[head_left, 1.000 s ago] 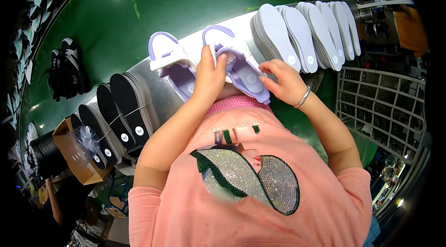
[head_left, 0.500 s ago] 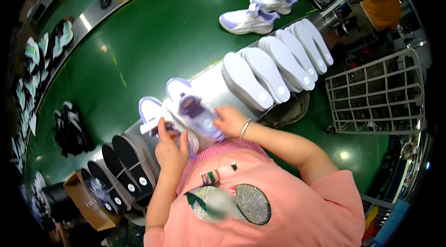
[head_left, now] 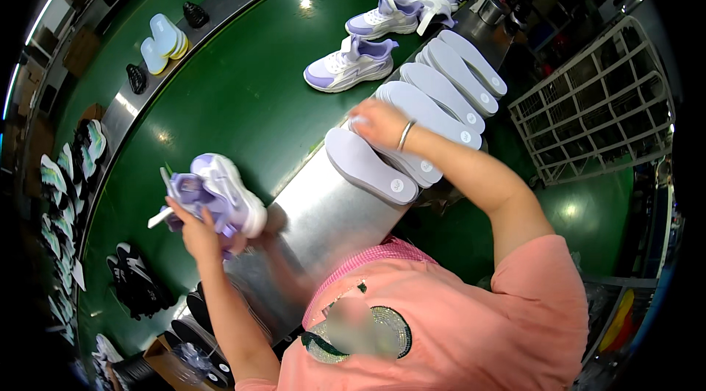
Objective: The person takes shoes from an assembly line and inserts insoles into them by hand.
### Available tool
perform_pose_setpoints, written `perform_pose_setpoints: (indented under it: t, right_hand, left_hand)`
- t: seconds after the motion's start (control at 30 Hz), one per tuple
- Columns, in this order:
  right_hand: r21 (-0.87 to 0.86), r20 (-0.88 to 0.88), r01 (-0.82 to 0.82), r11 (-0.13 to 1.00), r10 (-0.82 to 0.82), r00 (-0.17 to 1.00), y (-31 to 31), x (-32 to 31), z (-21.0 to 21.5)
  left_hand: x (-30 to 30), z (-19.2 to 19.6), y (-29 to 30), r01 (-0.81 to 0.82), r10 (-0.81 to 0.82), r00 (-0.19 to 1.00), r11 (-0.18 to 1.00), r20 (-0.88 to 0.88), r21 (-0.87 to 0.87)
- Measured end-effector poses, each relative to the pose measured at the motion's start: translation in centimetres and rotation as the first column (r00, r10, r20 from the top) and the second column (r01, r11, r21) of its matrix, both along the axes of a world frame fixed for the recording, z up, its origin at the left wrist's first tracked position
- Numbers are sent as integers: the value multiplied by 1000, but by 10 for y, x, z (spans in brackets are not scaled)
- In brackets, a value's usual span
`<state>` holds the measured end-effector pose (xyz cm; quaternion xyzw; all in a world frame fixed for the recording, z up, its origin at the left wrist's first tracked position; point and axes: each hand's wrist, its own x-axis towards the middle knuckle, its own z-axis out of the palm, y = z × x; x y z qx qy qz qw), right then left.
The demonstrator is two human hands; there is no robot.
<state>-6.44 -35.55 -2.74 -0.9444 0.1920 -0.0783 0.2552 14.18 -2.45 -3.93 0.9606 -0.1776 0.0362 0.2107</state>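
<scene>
At the lower middle of the frame the person's pink shirt (head_left: 471,317) fills the near edge, and both forearms reach up from it over a bare metal ledge (head_left: 323,214). At the left, the left hand (head_left: 197,233) is closed around a lilac-and-white shoe (head_left: 217,196), holding it tilted in the air above the green belt (head_left: 243,89), with a white tag sticking out toward the left. Toward the upper middle, the right hand (head_left: 376,122), a bangle on its wrist, lies with fingers curled on the nearest of a row of pale insoles (head_left: 419,122) fanned along the ledge; whether it already pinches one cannot be told through the blur. To do this well, the right hand would best lift only the top insole by its edge, so the leaning row does not slide, while the left keeps the shoe steady with its opening free. Farther up the belt stand two finished lilac sneakers (head_left: 353,64), well apart from the hands, and at the far upper left lies a pair of yellow-edged insoles (head_left: 163,38).
</scene>
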Motion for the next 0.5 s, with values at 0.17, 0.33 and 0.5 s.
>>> perform_pose_setpoints:
  t: [0.17, 0.33, 0.5]
  right_hand:
    - [-197, -398, 245, 949, -305, 865, -74, -60, 21]
    - [-214, -360, 210, 954, -276, 891, -72, -96, -2]
    - [-244, -375, 174, 954, -258, 890, -72, -77, -1]
  left_hand:
    - [-24, 99, -50, 211, -293, 956, 716, -12, -665]
    - [-115, 188, -66, 442, -649, 487, -395, 585, -806]
    - [-117, 212, -85, 227, -743, 300, -553, 598, -801]
